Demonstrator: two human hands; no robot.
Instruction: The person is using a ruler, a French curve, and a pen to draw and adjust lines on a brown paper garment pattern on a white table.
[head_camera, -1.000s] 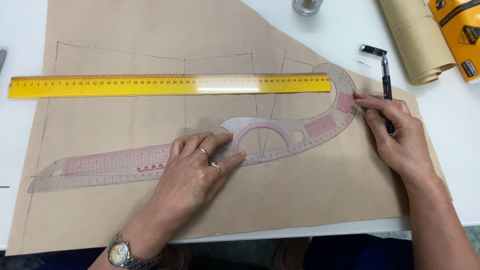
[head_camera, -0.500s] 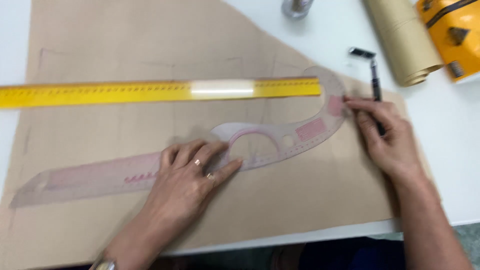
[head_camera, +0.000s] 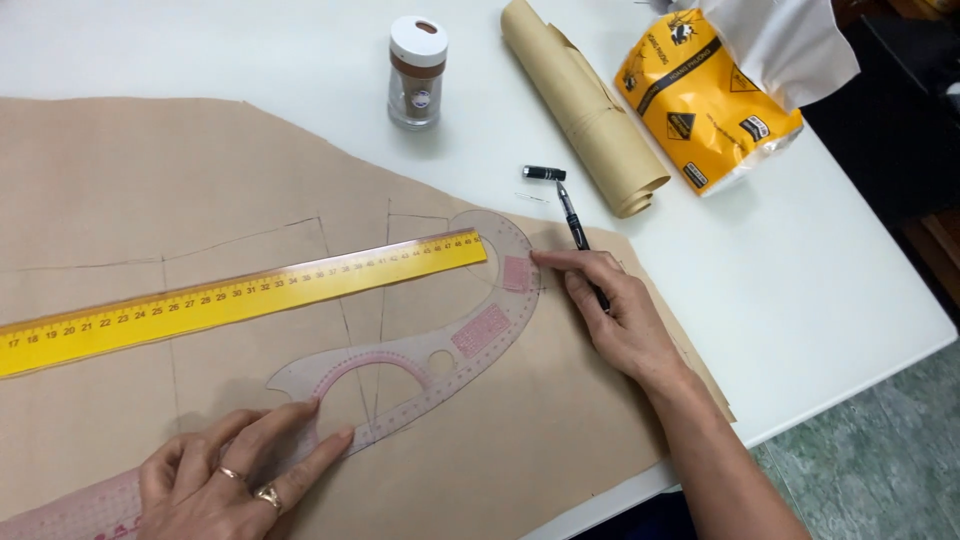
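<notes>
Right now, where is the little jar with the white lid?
In the head view, the jar stands upright on the white table near the top centre, just beyond the brown pattern paper and left of the rolled brown paper.

Bare tabletop (head_camera: 800, 290) beyond paper roll (head_camera: 585, 105)

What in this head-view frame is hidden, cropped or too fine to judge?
- Pen: its tip is covered by the right hand, so contact with the brown paper can't be judged.
- Curved ruler: its long end is covered by the left hand and cut off by the bottom edge.
- Yellow ruler: its left end runs off the frame.
- Small jar: contents unclear.
</notes>
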